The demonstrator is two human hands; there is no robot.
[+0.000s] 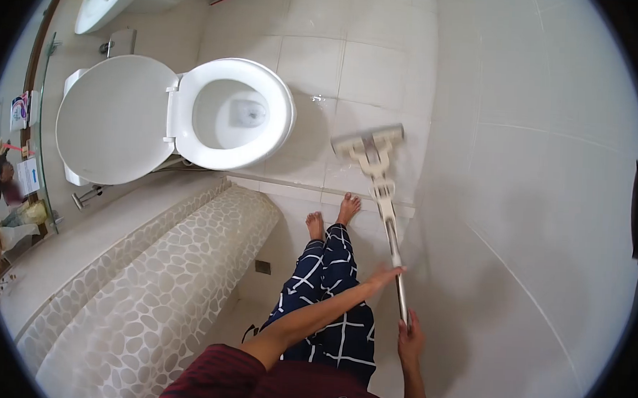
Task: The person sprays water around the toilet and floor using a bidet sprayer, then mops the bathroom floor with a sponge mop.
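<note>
A sponge mop (pixel 385 207) with a cream head and a metal pole slants across the floor in front of me. Its wide head (pixel 368 143) lies on the tiles right of the toilet, slightly smeared by motion. My left hand (pixel 384 277) reaches across my body and is closed on the middle of the pole. Lower down, near the pole's end, my right hand (pixel 411 334) is wrapped round it, close to the right wall.
A white toilet (pixel 283 119) stands with its lid (pixel 112 119) raised. A low raised edge (pixel 291 191) crosses the floor ahead of my feet. At left runs a pebble-patterned ledge (pixel 188 264); a floor drain (pixel 262 267) sits beside it. A washbasin (pixel 99 15) is at top left.
</note>
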